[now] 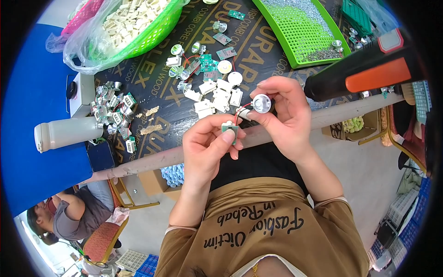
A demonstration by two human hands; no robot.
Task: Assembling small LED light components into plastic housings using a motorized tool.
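Note:
My left hand (206, 144) pinches a small green circuit board (229, 130) with a white part at its top, thumb flat on its face. Closed around a round clear-and-silver reflector lamp cup (261, 104), my right hand (290, 116) grips it between thumb and fingers. Thin red and pale wires (239, 111) run between the board and the lamp cup. Just beyond my hands lies a pile of white plastic housings (221, 98). Farther off are loose green circuit boards (208, 63) and more lamp cups (179, 72), some joined by red wires.
A green basket of cream plastic parts (134, 23) stands far left; a green tray of screws (304, 34) far right. A black-and-orange tool (364, 69) juts in at right. Wired lamp assemblies (115, 108) and a translucent cylinder (69, 134) lie left. Another person (76, 212) sits lower left.

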